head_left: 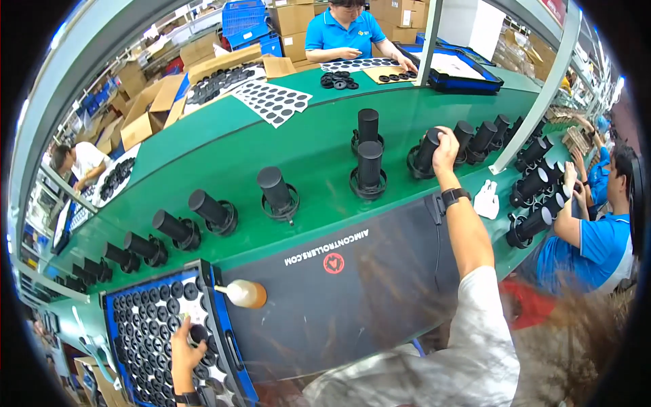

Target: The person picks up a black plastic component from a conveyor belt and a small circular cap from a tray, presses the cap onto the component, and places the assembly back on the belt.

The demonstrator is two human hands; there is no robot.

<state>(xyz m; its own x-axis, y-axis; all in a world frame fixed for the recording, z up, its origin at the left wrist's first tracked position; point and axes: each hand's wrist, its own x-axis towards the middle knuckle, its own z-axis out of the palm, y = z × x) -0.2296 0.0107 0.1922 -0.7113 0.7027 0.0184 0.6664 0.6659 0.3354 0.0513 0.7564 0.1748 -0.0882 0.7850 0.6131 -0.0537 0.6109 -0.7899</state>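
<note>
At the far side, on the green belt, my right hand (444,150) is wrapped round a black cylinder (426,154) that stands in a ring-shaped base. At the lower left, my left hand (183,353) is over a blue-edged tray (215,292) of round black discs (139,332). Between its thumb and fingers sits one black disc (198,333), seemingly gripped; the fingers partly cover it. Close to my right hand, two more cylinders (369,163) stand on the belt, one behind the other.
A dark mat (339,305) covers the bench; on it lies a squeeze bottle (245,294) of amber liquid. More cylinders (274,186) line the green belt (312,149). A white glove (486,199) lies right. Metal posts (536,102) rise nearby. Co-workers (346,34) sit across and at right.
</note>
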